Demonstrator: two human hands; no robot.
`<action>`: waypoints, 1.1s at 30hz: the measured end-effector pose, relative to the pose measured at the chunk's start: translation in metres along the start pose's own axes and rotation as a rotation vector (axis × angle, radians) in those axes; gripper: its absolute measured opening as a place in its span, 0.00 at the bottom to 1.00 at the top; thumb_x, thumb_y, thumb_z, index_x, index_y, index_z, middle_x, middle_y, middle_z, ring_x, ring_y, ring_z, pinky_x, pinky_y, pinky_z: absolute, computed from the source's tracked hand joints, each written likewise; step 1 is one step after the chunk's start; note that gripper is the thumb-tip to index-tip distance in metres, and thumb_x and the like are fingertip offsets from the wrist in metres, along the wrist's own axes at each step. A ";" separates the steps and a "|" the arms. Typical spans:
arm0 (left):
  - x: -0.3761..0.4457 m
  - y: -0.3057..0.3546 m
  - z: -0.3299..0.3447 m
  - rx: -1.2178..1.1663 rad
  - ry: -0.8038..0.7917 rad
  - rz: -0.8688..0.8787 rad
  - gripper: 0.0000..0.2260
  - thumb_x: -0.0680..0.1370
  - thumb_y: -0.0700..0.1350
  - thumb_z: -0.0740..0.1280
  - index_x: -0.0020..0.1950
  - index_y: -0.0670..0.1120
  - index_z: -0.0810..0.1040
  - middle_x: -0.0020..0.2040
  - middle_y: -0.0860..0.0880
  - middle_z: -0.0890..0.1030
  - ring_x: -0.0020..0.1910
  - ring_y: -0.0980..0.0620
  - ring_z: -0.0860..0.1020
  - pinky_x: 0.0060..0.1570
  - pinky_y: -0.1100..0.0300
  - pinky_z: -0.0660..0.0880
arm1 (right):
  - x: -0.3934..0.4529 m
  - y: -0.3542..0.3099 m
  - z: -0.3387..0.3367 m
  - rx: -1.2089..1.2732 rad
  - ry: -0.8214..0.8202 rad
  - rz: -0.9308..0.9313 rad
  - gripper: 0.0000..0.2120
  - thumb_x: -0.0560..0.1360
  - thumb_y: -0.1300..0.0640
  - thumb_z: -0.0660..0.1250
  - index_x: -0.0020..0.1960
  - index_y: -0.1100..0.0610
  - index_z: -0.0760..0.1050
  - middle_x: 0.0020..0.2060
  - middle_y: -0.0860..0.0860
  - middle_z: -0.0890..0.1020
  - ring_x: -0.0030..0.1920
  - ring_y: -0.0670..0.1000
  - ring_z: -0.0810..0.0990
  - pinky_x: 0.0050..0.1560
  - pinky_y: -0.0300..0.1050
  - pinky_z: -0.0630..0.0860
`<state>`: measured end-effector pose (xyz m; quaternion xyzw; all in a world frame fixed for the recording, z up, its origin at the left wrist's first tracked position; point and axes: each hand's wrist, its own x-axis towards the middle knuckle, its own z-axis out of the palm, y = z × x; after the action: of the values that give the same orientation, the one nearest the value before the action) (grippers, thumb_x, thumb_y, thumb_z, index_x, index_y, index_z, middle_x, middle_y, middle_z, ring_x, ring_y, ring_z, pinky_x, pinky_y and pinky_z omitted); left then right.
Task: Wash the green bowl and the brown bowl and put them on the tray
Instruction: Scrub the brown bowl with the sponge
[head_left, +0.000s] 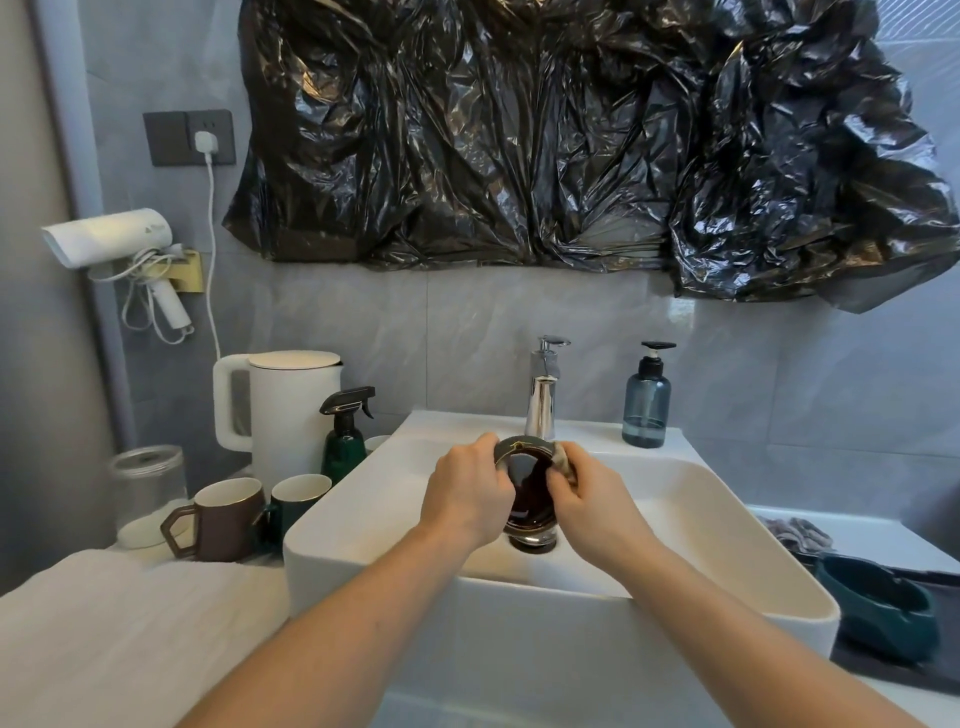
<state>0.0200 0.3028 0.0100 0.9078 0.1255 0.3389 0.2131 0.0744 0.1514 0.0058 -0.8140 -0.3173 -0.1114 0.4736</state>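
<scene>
Over the white ceramic sink (675, 499), glossy brown bowl (530, 493) tilted on edge between both hands. Left hand (467, 499) curled round its left rim; right hand (587, 499) pinching a cloth (563, 460) against the right rim. To the right, rounded green bowl (878, 608) on dark tray (883, 670). Behind, chrome tap (543, 400). No readable writing.

From where I'm watching: dark brown glossy bowl (530, 488) with a grey rim, white sink (675, 519), chrome tap (541, 405). Dark green bowl (878, 608) on a dark grey tray (883, 670). Brown mug (221, 519) and green mug (296, 501), both cream inside. White kettle (291, 410), smoky blue soap bottle (645, 405), shiny black plastic (571, 130) on the grey wall.
</scene>
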 end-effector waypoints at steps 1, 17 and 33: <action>0.000 0.000 0.001 -0.003 -0.011 0.016 0.07 0.83 0.48 0.61 0.54 0.50 0.78 0.49 0.44 0.84 0.48 0.39 0.80 0.49 0.45 0.81 | 0.000 0.000 0.000 0.013 0.017 -0.059 0.12 0.83 0.57 0.60 0.62 0.47 0.77 0.53 0.45 0.83 0.53 0.48 0.80 0.54 0.44 0.78; 0.000 0.001 0.005 0.023 -0.014 0.052 0.06 0.84 0.48 0.61 0.55 0.50 0.77 0.48 0.45 0.83 0.47 0.40 0.80 0.49 0.44 0.82 | 0.000 -0.003 0.000 -0.019 0.037 -0.139 0.17 0.83 0.60 0.61 0.69 0.49 0.76 0.61 0.46 0.81 0.60 0.48 0.79 0.62 0.44 0.76; 0.004 -0.005 0.010 -0.170 -0.126 0.007 0.05 0.82 0.49 0.64 0.50 0.52 0.79 0.45 0.50 0.83 0.46 0.43 0.80 0.49 0.45 0.81 | 0.003 0.000 0.000 -0.024 0.075 -0.030 0.12 0.82 0.61 0.60 0.59 0.51 0.79 0.51 0.49 0.82 0.51 0.51 0.79 0.50 0.43 0.75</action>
<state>0.0295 0.3058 0.0027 0.9064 0.0795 0.2912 0.2954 0.0769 0.1523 0.0075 -0.8099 -0.3102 -0.1529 0.4738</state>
